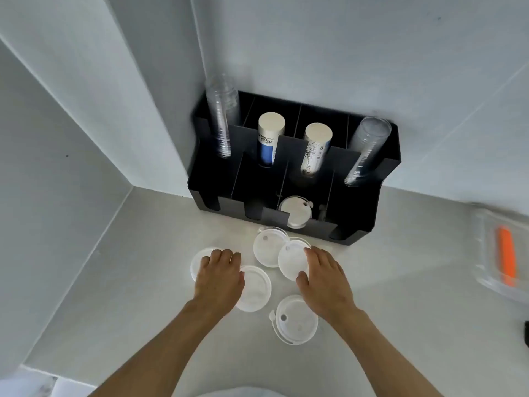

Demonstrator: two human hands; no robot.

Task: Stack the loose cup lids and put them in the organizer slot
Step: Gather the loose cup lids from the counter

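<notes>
Several white cup lids lie loose on the pale counter in front of a black organizer [369, 207]. My left hand [220, 279] rests palm down over a lid at the far left [197, 260], its fingers curled on it, partly covering another lid [256, 287]. My right hand [325, 282] pinches the edge of a lid [292, 260] between thumb and fingers; that lid overlaps a lid behind it [267, 246]. One more lid [296, 319] with a tab lies nearest me. Inside the organizer's front middle slot sit stacked lids [294, 209].
The organizer stands in the wall corner and holds two clear cup stacks [221, 118] [365, 150] and two paper cup stacks [269, 138] [315, 150]. A clear tray with an orange item [506, 259] sits at the right. A dark object [526, 333] pokes in at the right edge.
</notes>
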